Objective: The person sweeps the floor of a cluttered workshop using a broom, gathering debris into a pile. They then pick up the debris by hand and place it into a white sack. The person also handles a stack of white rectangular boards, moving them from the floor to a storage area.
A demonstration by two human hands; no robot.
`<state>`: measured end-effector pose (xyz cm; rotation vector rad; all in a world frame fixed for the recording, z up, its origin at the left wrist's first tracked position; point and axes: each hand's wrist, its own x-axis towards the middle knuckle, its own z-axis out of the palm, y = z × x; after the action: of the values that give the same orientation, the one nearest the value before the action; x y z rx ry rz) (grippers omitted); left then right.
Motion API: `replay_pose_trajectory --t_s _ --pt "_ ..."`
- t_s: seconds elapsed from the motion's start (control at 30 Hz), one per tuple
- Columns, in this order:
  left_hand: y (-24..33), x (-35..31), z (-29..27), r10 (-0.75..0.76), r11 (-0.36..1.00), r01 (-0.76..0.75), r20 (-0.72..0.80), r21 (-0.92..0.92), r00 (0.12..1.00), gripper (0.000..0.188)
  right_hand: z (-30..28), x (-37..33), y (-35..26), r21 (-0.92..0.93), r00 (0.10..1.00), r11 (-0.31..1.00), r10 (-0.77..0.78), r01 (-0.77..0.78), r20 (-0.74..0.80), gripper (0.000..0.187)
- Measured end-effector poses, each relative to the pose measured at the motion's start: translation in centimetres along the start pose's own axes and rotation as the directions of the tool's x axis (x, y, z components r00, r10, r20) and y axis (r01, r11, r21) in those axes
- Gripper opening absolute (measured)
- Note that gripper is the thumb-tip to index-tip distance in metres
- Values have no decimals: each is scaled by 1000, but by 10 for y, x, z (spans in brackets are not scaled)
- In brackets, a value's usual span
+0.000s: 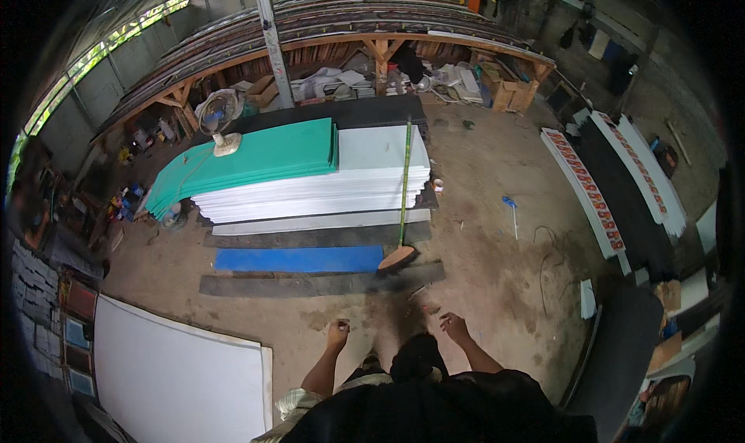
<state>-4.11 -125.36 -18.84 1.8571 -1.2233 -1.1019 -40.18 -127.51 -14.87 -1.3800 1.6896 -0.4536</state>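
Note:
My left hand is in front of my body, above the bare floor, with its fingers curled in. A small pale spot shows at its fingertips, too small to name. To the right, my right hand hangs over the floor, fingers partly stretched and apart, holding nothing I can see. Ahead of both hands, a broom leans with its green handle against a stack of white sheets. Its brown head rests by the right end of a blue strip. Green sheets lie on the stack's left part.
A fan stands on the green sheets. A large white board lies at the near left. Dark strips lie across the floor ahead. A blue-headed stick and printed white strips are to the right. A long wooden rack spans the back.

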Motion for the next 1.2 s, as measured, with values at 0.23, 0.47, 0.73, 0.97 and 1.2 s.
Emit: replay_pose_trajectory --t_s 0.23,0.47,0.73,0.97,1.2 --pt "48 135 31 -126 983 99 -174 -152 977 21 -78 253 -93 -352 952 885 -272 304 137 16" --pt "86 220 111 -534 826 433 -253 -360 807 22 -135 488 -175 -434 649 523 -729 733 218 15" --pt "196 338 178 -418 833 232 -296 -502 859 25 -142 631 -280 -674 230 -238 -818 699 527 24" --pt "208 350 230 -451 767 179 -320 -616 833 21 -137 676 -250 -778 570 -307 -544 549 616 17" --pt "204 273 261 -539 716 207 -339 -666 771 22 -223 558 -191 -710 713 -179 -64 681 699 18"
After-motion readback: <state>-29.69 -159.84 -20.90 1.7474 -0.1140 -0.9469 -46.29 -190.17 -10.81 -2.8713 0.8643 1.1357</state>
